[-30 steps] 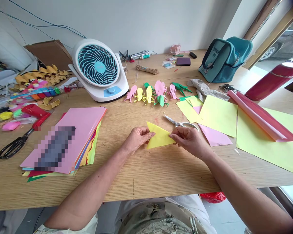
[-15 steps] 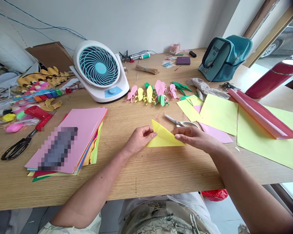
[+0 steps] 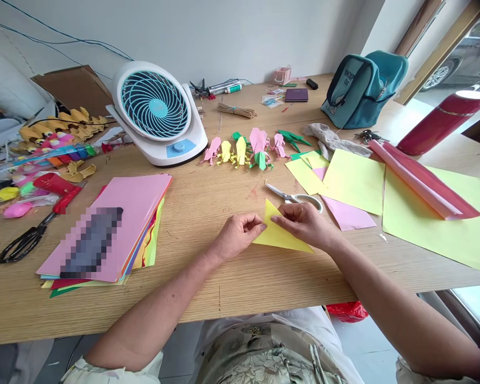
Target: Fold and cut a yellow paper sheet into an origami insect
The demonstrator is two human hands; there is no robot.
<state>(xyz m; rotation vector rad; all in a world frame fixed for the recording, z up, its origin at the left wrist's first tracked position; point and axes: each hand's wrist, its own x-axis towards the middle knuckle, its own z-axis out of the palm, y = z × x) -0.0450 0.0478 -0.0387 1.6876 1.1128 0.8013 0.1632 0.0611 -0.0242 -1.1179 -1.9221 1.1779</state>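
Note:
A yellow sheet of paper folded into a triangle (image 3: 282, 236) is held between my two hands above the table's front part. My left hand (image 3: 243, 233) pinches its left edge between thumb and fingers. On the upper part of the paper, my right hand (image 3: 304, 223) grips with thumb and fingertips, covering some of it. Silver scissors (image 3: 294, 198) lie just behind my right hand, blades toward the upper left. Beyond them stands a row of folded paper figures, among them a yellow one (image 3: 241, 151), a large pink one (image 3: 259, 141) and a green one (image 3: 293, 140).
Left is a stack of coloured paper (image 3: 140, 197) with a blurred dark object on top, beside black-handled scissors (image 3: 26, 242). A fan (image 3: 158, 114) stands behind. To the right lie yellow sheets (image 3: 356, 181), a rolled red sheet (image 3: 432, 184), a red bottle (image 3: 440, 125) and a blue bag (image 3: 360, 93).
The folded yellow paper has shifted right and turned a little. My right hand has moved from its right side to its upper part, nearer my left hand. The view has shifted slightly.

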